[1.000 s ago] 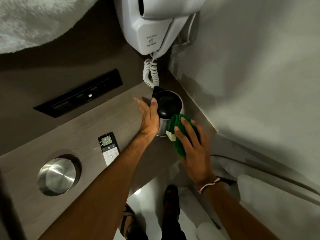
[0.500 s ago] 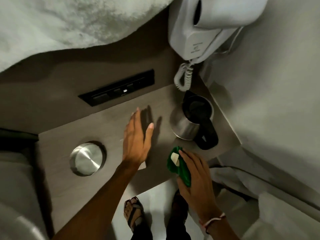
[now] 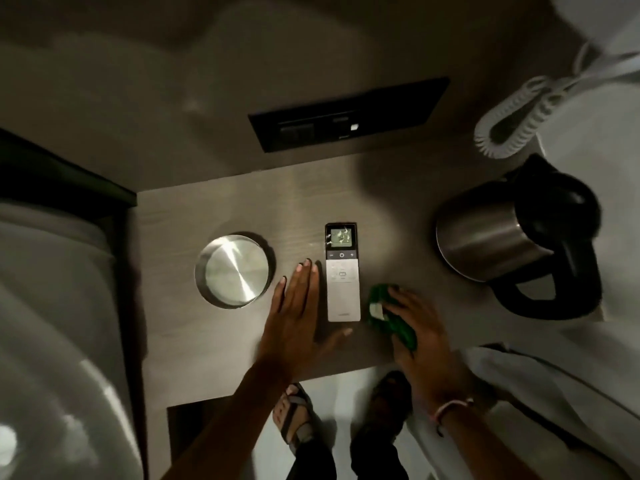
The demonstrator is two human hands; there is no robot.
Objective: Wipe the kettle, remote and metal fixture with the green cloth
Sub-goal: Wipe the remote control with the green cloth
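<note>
Remote (image 3: 342,271) lies flat mid-bench (image 3: 221,348), long axis running away from the person, screen end far; minus, power, plus marks readable, bottom logo too blurred. Left hand (image 3: 294,317) open, flat beside it. Right hand (image 3: 414,327) grips green cloth (image 3: 388,317) (white tag showing). Metal fixture (image 3: 233,270) left; kettle (image 3: 519,237) right, handle nearest.
</note>
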